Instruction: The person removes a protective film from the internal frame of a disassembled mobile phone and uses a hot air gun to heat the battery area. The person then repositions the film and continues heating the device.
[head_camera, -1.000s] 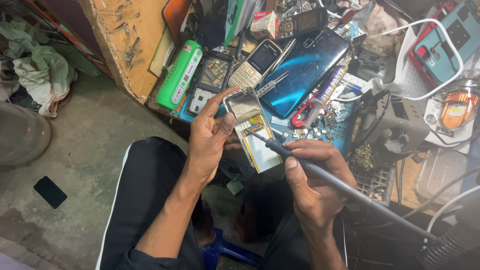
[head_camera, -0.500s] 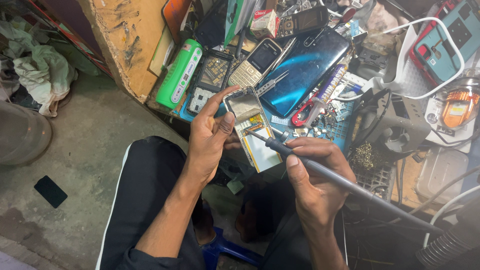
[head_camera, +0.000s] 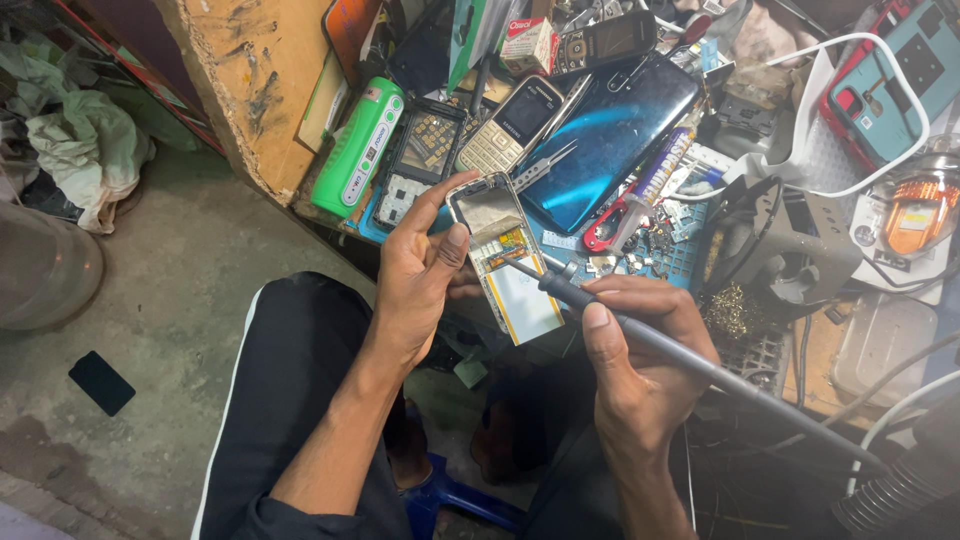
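We held the opened phone (head_camera: 505, 255) in our closed left hand (head_camera: 415, 275), while our right hand (head_camera: 640, 350) gripped the soldering iron (head_camera: 680, 350), tip touching the phone.

I noted a green cylindrical device (head_camera: 358, 147) at the bench edge, beside a gold keypad phone (head_camera: 510, 125). A glossy blue phone back (head_camera: 610, 140) lay near tweezers (head_camera: 545, 165). A white cable (head_camera: 860, 120) looped right. A crumpled cloth (head_camera: 85, 150) sat on the floor.
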